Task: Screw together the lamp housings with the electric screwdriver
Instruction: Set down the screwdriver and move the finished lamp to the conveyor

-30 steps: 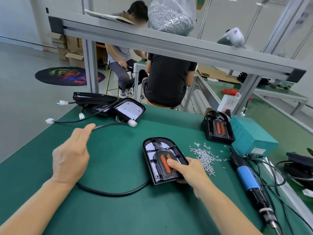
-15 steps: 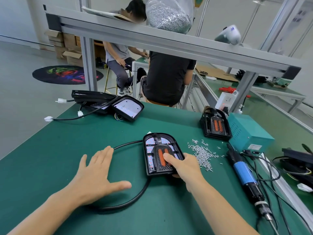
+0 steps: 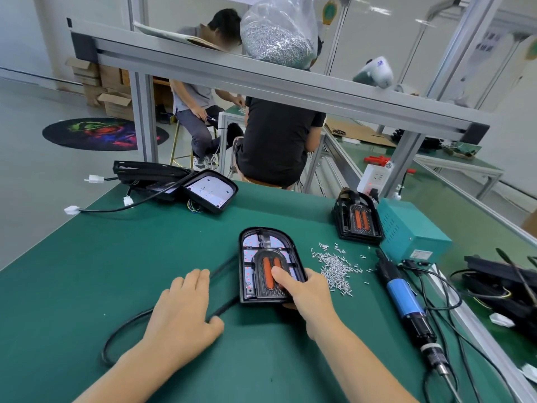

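A black lamp housing (image 3: pixel 263 257) with two orange strips lies flat on the green mat in front of me. My right hand (image 3: pixel 308 289) grips its near right corner, thumb pressed on the orange part. My left hand (image 3: pixel 186 312) rests flat on the mat over the housing's black cable (image 3: pixel 122 330), fingers straight, just left of the housing. A scatter of small silver screws (image 3: pixel 337 269) lies right of the housing. The blue electric screwdriver (image 3: pixel 404 301) lies on the mat at the right, untouched.
A stack of housings (image 3: pixel 359 219) leans against a teal power box (image 3: pixel 412 234) at the back right. More housings with white connectors (image 3: pixel 180 184) sit at the back left. Black parts and wires (image 3: pixel 505 289) fill the right edge. A bag of screws (image 3: pixel 276 33) rests on the overhead rail; two people sit beyond.
My left hand has come down from the far left and moved right, landing on the cable beside the housing. The cable loop has been pushed nearer. My right hand keeps its hold.
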Demonstrator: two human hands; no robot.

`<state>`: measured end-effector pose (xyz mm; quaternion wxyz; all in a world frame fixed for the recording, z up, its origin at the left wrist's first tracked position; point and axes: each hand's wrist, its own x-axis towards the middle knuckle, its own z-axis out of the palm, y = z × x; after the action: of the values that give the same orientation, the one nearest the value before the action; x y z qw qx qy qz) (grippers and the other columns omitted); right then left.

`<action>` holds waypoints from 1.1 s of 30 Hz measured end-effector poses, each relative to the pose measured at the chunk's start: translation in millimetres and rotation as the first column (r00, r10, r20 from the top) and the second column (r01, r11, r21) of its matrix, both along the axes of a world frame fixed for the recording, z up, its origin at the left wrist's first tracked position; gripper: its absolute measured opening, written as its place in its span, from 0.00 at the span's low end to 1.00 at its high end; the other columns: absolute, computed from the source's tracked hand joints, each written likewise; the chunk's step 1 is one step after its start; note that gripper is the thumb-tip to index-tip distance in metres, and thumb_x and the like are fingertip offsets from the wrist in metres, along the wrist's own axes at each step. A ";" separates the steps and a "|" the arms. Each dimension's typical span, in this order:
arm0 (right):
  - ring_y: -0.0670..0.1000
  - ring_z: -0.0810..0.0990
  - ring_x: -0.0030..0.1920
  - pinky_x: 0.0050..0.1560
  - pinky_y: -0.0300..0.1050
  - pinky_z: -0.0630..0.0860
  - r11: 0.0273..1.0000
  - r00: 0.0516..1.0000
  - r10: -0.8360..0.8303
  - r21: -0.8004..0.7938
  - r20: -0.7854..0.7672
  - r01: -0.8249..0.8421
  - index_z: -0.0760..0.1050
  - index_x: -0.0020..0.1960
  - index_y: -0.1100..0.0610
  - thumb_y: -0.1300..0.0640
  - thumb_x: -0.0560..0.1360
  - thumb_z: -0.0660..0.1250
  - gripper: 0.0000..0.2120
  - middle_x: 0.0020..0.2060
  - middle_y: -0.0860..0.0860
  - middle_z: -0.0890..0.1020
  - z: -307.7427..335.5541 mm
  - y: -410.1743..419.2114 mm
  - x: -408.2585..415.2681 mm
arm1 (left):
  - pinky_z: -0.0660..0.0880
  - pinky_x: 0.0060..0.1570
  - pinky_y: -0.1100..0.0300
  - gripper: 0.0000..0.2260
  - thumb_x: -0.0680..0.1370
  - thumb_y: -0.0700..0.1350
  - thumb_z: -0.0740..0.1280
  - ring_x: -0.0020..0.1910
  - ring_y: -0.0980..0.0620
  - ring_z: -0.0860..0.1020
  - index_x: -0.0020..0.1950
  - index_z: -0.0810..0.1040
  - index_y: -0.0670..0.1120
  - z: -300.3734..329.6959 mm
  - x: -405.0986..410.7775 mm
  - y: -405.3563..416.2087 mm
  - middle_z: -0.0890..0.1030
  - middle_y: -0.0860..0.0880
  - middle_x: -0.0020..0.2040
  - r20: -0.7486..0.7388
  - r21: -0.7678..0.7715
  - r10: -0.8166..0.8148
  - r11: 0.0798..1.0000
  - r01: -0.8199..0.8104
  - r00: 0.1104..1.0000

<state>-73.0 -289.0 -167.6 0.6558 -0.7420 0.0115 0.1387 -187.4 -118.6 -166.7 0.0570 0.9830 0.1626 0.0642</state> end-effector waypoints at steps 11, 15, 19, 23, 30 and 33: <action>0.48 0.83 0.43 0.41 0.35 0.77 0.925 0.996 -0.035 0.380 0.087 -0.001 0.81 0.52 0.61 0.55 0.70 0.75 0.14 0.46 0.55 0.86 19.0 -6.5 -22.0 | 0.67 0.30 0.62 0.10 0.75 0.34 0.62 0.23 0.51 0.70 0.45 0.81 0.47 18.5 23.0 15.8 0.78 0.49 0.28 0.208 -0.841 0.219 0.538 0.060 0.953; 0.51 0.85 0.48 0.45 0.38 0.78 0.917 0.994 -0.027 0.399 0.110 -0.020 0.81 0.55 0.58 0.55 0.71 0.75 0.15 0.48 0.54 0.86 28.6 -9.1 -20.8 | 0.62 0.21 0.70 0.08 0.76 0.32 0.64 0.21 0.55 0.65 0.45 0.82 0.38 39.5 39.2 6.7 0.72 0.48 0.25 0.235 -0.971 0.354 0.133 0.201 0.905; 0.53 0.85 0.50 0.49 0.41 0.79 0.925 0.987 -0.034 0.380 0.155 -0.028 0.80 0.55 0.56 0.55 0.71 0.76 0.14 0.48 0.53 0.86 32.1 -12.8 -21.1 | 0.64 0.26 0.63 0.13 0.79 0.46 0.63 0.22 0.53 0.67 0.43 0.82 0.38 59.1 50.9 -24.3 0.74 0.51 0.26 0.261 -0.963 0.357 0.037 0.266 0.897; 0.52 0.85 0.51 0.50 0.41 0.79 0.924 0.979 -0.069 0.383 0.193 -0.010 0.80 0.56 0.56 0.52 0.68 0.76 0.18 0.49 0.52 0.86 37.4 -25.7 -22.7 | 0.76 0.29 0.67 0.09 0.76 0.47 0.68 0.32 0.57 0.82 0.41 0.85 0.44 72.8 55.4 -59.2 0.85 0.50 0.37 0.361 -0.929 0.332 0.044 0.368 0.871; 0.48 0.84 0.50 0.54 0.42 0.79 0.925 0.949 -0.224 0.357 0.224 0.134 0.79 0.56 0.54 0.51 0.70 0.76 0.17 0.49 0.49 0.86 55.4 -65.9 -22.3 | 0.77 0.37 0.62 0.11 0.72 0.40 0.72 0.35 0.58 0.82 0.37 0.83 0.57 83.1 81.5 -93.0 0.84 0.57 0.36 0.501 -0.855 0.175 0.253 0.453 0.848; 0.47 0.84 0.51 0.59 0.48 0.78 0.926 0.921 -0.291 0.318 0.260 0.203 0.77 0.56 0.50 0.46 0.66 0.75 0.20 0.49 0.47 0.85 69.5 -91.7 -18.5 | 0.77 0.40 0.57 0.11 0.72 0.40 0.72 0.36 0.56 0.83 0.39 0.84 0.57 95.6 95.3 -115.2 0.85 0.55 0.38 0.523 -0.839 0.079 0.224 0.496 0.849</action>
<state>-91.4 -380.7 -98.1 0.7618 -0.6448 -0.0144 -0.0609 -92.0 -233.8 -71.1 0.6866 0.7058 0.0093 0.1741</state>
